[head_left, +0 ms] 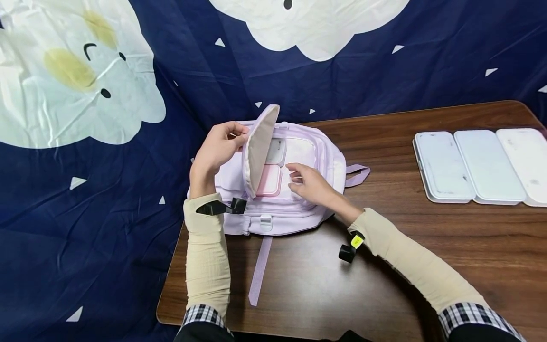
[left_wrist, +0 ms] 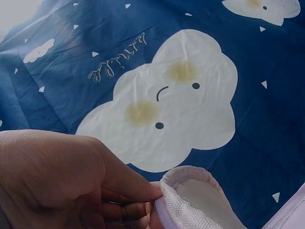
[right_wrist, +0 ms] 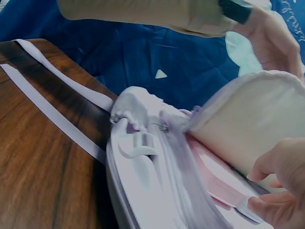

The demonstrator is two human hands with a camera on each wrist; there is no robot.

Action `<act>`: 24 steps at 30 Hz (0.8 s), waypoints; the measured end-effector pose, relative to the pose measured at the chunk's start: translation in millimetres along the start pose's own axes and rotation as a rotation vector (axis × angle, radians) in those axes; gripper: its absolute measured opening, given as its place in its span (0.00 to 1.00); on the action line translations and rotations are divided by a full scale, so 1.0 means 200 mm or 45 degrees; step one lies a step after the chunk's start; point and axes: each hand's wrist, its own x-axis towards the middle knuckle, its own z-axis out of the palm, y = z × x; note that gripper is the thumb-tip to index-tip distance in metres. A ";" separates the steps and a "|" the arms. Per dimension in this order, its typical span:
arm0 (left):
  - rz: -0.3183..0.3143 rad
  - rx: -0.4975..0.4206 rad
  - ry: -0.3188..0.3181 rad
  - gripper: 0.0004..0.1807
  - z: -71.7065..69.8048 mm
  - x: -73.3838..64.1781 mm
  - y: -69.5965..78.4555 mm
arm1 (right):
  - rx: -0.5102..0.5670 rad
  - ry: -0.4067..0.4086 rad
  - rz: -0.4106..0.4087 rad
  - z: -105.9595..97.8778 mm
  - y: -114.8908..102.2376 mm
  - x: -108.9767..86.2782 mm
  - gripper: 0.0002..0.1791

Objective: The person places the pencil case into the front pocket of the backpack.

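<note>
A pale lilac backpack [head_left: 333, 166] lies on the table with its front pocket unzipped. My left hand [head_left: 218, 147] pinches the edge of the pocket flap [head_left: 259, 147] between thumb and fingers and holds it raised; the left wrist view shows this grip on the flap's rim [left_wrist: 183, 202]. Inside the pocket lie a pink rounded case [head_left: 271, 180] and, just beyond it, a grey-white case [head_left: 277, 151], both partly covered by the flap. Beside them hovers my right hand [head_left: 314, 185], fingers loosely bent and holding nothing. The right wrist view shows the pink case [right_wrist: 217, 179] below the lifted flap.
Several white flat lidded cases [head_left: 489, 166] sit side by side at the table's right. A lilac strap [head_left: 260, 270] trails toward the near edge, and a strap loop [head_left: 358, 175] sticks out right. Behind the wooden table [head_left: 384, 275] hangs a dark blue cloth [head_left: 205, 80] with clouds.
</note>
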 end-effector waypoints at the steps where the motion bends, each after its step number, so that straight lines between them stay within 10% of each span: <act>1: 0.001 -0.001 0.003 0.09 0.00 0.00 0.00 | 0.008 0.009 0.000 -0.02 0.00 0.00 0.28; 24: -0.023 0.013 0.016 0.09 -0.01 -0.02 -0.01 | -0.081 0.289 -0.036 -0.36 0.17 -0.24 0.23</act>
